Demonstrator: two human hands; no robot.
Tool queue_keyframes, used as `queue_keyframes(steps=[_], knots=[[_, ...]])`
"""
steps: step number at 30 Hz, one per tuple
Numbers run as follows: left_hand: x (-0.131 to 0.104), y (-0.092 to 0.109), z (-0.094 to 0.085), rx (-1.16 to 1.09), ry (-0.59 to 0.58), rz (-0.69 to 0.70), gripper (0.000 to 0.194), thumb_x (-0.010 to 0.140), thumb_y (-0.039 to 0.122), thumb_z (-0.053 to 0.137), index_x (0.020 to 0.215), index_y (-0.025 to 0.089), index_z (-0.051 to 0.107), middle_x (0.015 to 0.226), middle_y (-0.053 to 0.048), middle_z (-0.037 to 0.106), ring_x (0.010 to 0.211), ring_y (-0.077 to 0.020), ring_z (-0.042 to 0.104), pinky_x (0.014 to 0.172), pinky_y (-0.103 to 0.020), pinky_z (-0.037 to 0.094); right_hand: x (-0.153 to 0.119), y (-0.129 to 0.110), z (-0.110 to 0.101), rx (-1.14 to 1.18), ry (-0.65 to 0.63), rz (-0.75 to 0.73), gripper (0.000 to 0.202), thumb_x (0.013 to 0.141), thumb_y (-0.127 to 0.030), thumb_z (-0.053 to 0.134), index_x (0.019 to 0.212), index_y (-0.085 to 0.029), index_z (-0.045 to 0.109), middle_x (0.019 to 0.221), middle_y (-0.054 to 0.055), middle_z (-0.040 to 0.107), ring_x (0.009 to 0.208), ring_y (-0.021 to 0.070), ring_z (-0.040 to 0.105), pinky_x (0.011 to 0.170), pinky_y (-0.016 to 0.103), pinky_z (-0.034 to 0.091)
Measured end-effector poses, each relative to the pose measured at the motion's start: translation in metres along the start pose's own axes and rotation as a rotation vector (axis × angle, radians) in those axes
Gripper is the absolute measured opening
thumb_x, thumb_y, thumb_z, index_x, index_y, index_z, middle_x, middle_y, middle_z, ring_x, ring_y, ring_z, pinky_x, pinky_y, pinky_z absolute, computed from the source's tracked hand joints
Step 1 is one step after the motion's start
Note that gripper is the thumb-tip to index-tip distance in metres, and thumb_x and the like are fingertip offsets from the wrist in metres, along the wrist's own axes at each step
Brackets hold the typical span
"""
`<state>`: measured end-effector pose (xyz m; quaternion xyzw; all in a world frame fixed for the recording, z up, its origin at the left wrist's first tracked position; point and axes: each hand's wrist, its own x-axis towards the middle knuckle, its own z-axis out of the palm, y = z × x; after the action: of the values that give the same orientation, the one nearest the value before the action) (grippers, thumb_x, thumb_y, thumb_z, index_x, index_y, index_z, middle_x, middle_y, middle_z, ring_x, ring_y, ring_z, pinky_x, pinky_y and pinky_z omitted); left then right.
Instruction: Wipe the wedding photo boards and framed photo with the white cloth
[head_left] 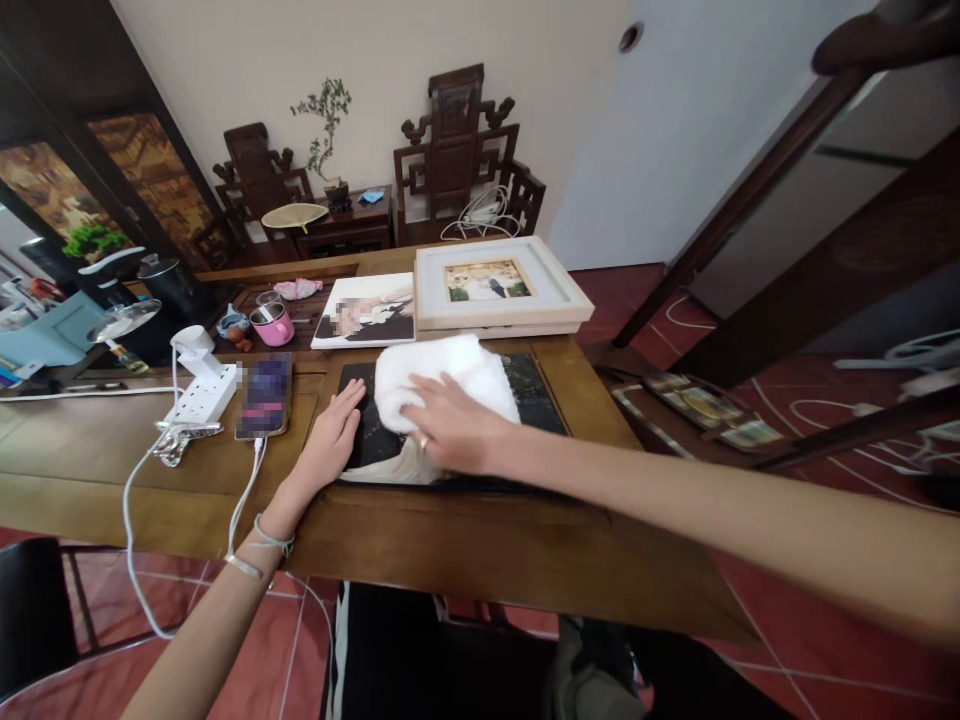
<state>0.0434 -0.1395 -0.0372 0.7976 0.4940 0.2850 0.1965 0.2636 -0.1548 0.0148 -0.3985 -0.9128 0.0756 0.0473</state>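
A dark flat panel (536,385) with a pale curved area along its lower part, possibly a picture, lies on the wooden table in front of me. Over its middle is a folded white towel (480,370). My right hand (461,425), with a ring on one finger, grips the towel and presses it against the panel. My left hand (335,432) rests flat on the panel's left edge, fingers stretched out and holding nothing. The towel and my right forearm cover much of the panel.
Behind the panel lie a pale wooden picture frame (555,285) and a photo print (367,330). To the left are a phone (264,398) on a white cable, a power strip (210,395), a pink cup (272,325) and a kettle (169,285). The wooden table (480,540) ends close to me.
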Motion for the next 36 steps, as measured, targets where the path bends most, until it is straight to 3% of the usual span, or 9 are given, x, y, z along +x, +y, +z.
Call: queue_keyframes(steps=[5, 8, 11, 15, 20, 25, 28, 31, 36], knots=[[0.000, 0.000, 0.000, -0.015, 0.047, 0.014, 0.045, 0.096, 0.034, 0.032, 0.132, 0.017, 0.053, 0.144, -0.011, 0.047, 0.137, -0.0200, 0.039, 0.116, -0.043, 0.026, -0.052, -0.060, 0.004, 0.073, -0.104, -0.173, 0.037, 0.082, -0.025, 0.052, 0.114, -0.014, 0.065, 0.144, 0.022, 0.041, 0.137, 0.0436, 0.026, 0.104, 0.069, 0.018], [0.000, 0.000, 0.000, 0.015, 0.053, 0.024, 0.046, 0.096, 0.035, 0.032, 0.131, 0.013, 0.054, 0.143, -0.013, 0.047, 0.136, -0.0215, 0.040, 0.115, -0.043, 0.027, -0.062, -0.073, 0.005, 0.095, -0.115, -0.245, 0.035, 0.083, -0.030, 0.053, 0.111, -0.016, 0.067, 0.143, 0.022, 0.043, 0.135, 0.0448, 0.029, 0.102, 0.071, 0.020], [0.000, -0.001, 0.000, 0.019, 0.037, 0.022, 0.047, 0.097, 0.035, 0.031, 0.131, 0.012, 0.053, 0.145, -0.014, 0.046, 0.137, -0.0221, 0.037, 0.116, -0.042, 0.027, -0.049, -0.062, 0.005, 0.089, -0.078, -0.238, 0.034, 0.082, -0.027, 0.052, 0.111, -0.016, 0.066, 0.141, 0.020, 0.046, 0.133, 0.0427, 0.033, 0.103, 0.069, 0.022], [0.000, -0.001, 0.000, 0.010, 0.027, 0.019, 0.047, 0.097, 0.034, 0.029, 0.132, 0.014, 0.053, 0.144, -0.012, 0.047, 0.138, -0.0205, 0.037, 0.116, -0.041, 0.027, -0.014, -0.027, 0.004, 0.038, 0.002, -0.138, 0.035, 0.085, -0.019, 0.047, 0.115, -0.012, 0.062, 0.139, 0.020, 0.048, 0.135, 0.0380, 0.032, 0.106, 0.063, 0.022], [0.000, -0.001, 0.001, 0.022, 0.023, 0.013, 0.047, 0.096, 0.034, 0.031, 0.133, 0.013, 0.052, 0.145, -0.011, 0.046, 0.139, -0.0216, 0.035, 0.117, -0.043, 0.025, 0.033, 0.017, 0.001, -0.007, 0.067, -0.041, 0.038, 0.087, -0.017, 0.042, 0.123, -0.010, 0.056, 0.149, 0.020, 0.034, 0.139, 0.0376, 0.023, 0.105, 0.061, 0.024], [-0.001, -0.002, 0.001, 0.022, 0.031, 0.011, 0.047, 0.096, 0.034, 0.031, 0.132, 0.012, 0.052, 0.144, -0.012, 0.047, 0.139, -0.0210, 0.036, 0.117, -0.042, 0.025, 0.049, 0.030, 0.001, 0.001, 0.063, -0.014, 0.038, 0.090, -0.019, 0.038, 0.122, -0.008, 0.056, 0.136, 0.024, 0.049, 0.134, 0.0355, 0.033, 0.103, 0.059, 0.028], [-0.001, -0.002, 0.001, 0.004, 0.047, 0.015, 0.045, 0.096, 0.034, 0.031, 0.132, 0.016, 0.053, 0.144, -0.010, 0.048, 0.138, -0.0207, 0.037, 0.116, -0.043, 0.026, 0.027, 0.008, 0.005, 0.025, 0.056, -0.032, 0.038, 0.088, -0.018, 0.041, 0.121, -0.011, 0.058, 0.141, 0.020, 0.046, 0.138, 0.0348, 0.027, 0.106, 0.061, 0.022], [-0.001, -0.001, 0.001, -0.008, 0.043, 0.012, 0.046, 0.096, 0.034, 0.031, 0.131, 0.014, 0.054, 0.144, -0.011, 0.047, 0.138, -0.0214, 0.037, 0.116, -0.043, 0.026, -0.011, -0.028, 0.008, 0.092, 0.029, -0.046, 0.035, 0.084, -0.018, 0.045, 0.115, -0.015, 0.063, 0.149, 0.014, 0.038, 0.141, 0.0365, 0.020, 0.108, 0.065, 0.014], [0.000, 0.001, 0.000, -0.016, 0.043, -0.001, 0.048, 0.096, 0.034, 0.032, 0.129, 0.009, 0.055, 0.143, -0.015, 0.047, 0.137, -0.0227, 0.038, 0.116, -0.042, 0.026, -0.058, -0.072, 0.005, 0.157, -0.122, -0.177, 0.033, 0.083, -0.027, 0.052, 0.110, -0.017, 0.067, 0.150, 0.014, 0.036, 0.140, 0.0398, 0.018, 0.107, 0.069, 0.013]])
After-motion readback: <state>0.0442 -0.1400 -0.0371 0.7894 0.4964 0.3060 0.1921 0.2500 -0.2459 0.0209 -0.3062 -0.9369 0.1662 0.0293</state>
